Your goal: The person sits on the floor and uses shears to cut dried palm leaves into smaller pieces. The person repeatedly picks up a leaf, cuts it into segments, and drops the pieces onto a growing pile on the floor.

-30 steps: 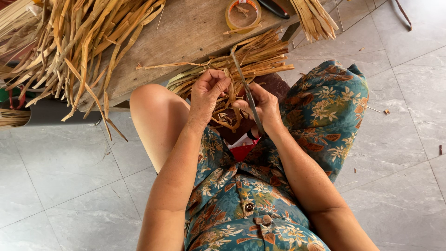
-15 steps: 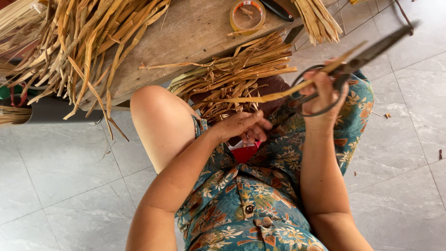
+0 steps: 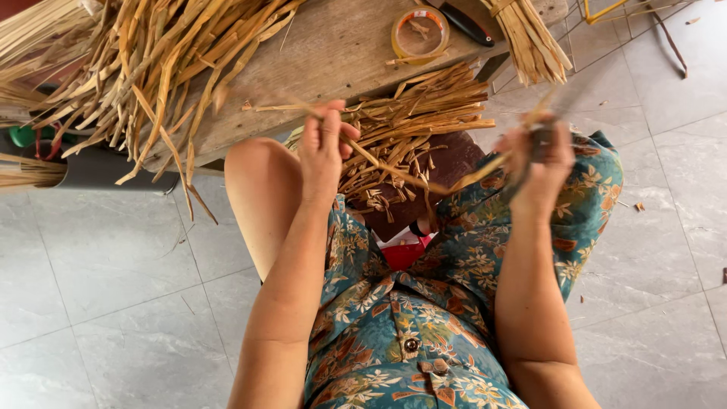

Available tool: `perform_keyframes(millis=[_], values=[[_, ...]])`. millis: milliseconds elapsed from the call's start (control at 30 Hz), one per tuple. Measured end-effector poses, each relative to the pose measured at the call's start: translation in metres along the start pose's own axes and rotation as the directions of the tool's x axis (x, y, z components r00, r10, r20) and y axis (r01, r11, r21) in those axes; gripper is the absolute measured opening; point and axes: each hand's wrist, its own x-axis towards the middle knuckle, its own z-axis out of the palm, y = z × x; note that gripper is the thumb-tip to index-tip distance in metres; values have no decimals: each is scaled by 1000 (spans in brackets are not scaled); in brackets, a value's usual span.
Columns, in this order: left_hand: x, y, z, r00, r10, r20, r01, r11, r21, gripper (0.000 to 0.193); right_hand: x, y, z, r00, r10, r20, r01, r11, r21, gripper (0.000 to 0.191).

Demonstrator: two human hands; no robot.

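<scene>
Currently: left hand (image 3: 324, 144) pinching strip (image 3: 394, 170) at ten o'clock; right hand (image 3: 539, 163) gripping blurred tool at two. I'd keep it taut.

A tape roll (image 3: 419, 32) lies on the wooden bench (image 3: 333, 57), right of the strip heap (image 3: 159, 68) (a smaller pile (image 3: 413, 125) sits nearer the lap).
</scene>
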Motion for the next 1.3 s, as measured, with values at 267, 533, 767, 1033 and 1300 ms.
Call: perform_keyframes(millis=[267, 533, 767, 1033, 1300], values=[[-13, 14, 14, 977, 99, 191, -200, 738, 645, 31, -27, -5, 55, 919, 175, 353, 134, 703, -698, 66], [-21, 11, 23, 933, 119, 341, -355, 477, 804, 34, -24, -10, 54, 853, 230, 468, 149, 754, -640, 72], [-16, 4, 23, 946, 8, 324, -284, 502, 817, 34, -25, 11, 54, 862, 399, 314, -167, 807, -567, 45], [1, 13, -1, 633, 766, 117, -552, 340, 761, 52, -13, 16, 41, 981, 171, 96, -182, 974, 133, 26], [-35, -91, 61, 842, -271, 466, -387, 300, 872, 39, -12, 5, 43, 961, 277, 22, -270, 914, 303, 32]])
